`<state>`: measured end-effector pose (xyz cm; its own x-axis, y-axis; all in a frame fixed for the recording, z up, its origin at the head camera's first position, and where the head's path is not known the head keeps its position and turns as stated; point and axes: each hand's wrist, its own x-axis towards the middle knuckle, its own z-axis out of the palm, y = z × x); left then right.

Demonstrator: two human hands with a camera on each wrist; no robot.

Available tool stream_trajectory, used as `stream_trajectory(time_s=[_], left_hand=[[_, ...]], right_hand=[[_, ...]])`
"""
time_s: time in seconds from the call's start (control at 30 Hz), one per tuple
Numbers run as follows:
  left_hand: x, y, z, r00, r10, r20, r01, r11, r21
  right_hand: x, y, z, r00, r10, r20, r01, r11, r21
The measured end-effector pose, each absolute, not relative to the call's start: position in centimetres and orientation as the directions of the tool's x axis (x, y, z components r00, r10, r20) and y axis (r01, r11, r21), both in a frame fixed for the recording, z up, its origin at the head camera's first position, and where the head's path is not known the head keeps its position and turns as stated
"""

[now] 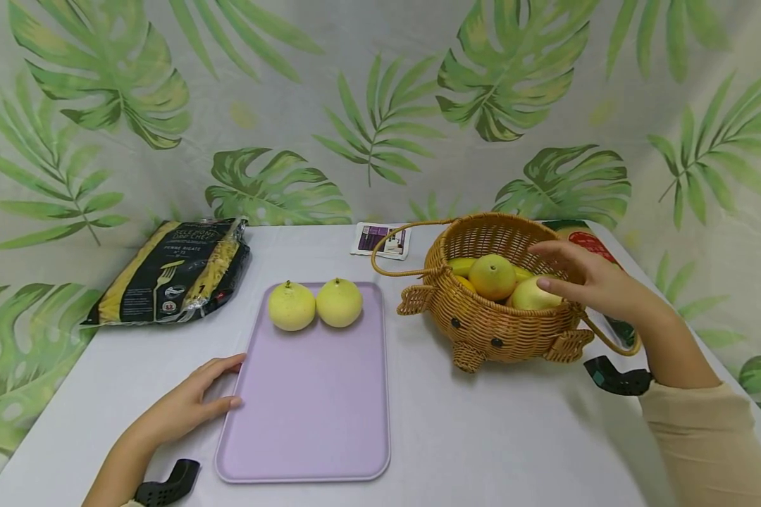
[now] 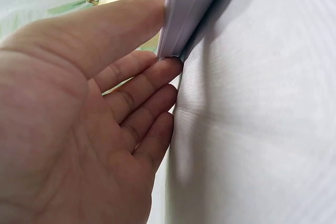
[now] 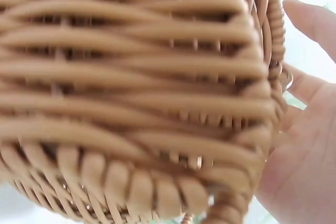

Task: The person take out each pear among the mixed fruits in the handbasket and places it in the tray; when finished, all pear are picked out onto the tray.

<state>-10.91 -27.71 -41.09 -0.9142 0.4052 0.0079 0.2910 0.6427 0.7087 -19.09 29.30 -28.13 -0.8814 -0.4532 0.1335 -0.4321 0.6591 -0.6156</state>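
Note:
My left hand (image 1: 187,398) lies at the left side of a lilac tray (image 1: 311,394), thumb and fingertips touching its rim. In the left wrist view, the thumb tip laps over the rim (image 2: 184,14) while the other fingers lie against it and the white cloth. Two yellow pears (image 1: 292,306) sit side by side at the tray's far end. Above the right rim of a wicker basket (image 1: 514,331) hovers my right hand (image 1: 592,274), fingers spread and gently bent, over a pale pear (image 1: 535,294). A greenish-yellow round fruit (image 1: 492,277) and bananas (image 1: 461,266) also lie inside.
A bag of penne pasta (image 1: 171,274) lies at the far left. Behind the tray is a small white and purple packet (image 1: 380,241). A red and green package (image 1: 590,243) is partly hidden behind the basket. The basket's handle (image 1: 380,264) hangs out to the left.

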Motion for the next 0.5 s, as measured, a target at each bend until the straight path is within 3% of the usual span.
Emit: stream_trajectory(time_s=[0.3,0.5], left_hand=[[-11.0,-27.7,-41.1,-0.913,0.407,0.012,0.293,0.636,0.714],[-10.9,-27.8,-41.2,-0.914,0.405,0.017,0.298,0.643,0.706]], right_hand=[[-19.5,29.5,-27.7,-0.871,-0.49,0.034,-0.42,0.709,-0.567],[-20.4,29.6,-27.1,-0.822,-0.565,-0.071,-0.454,0.724,-0.519]])
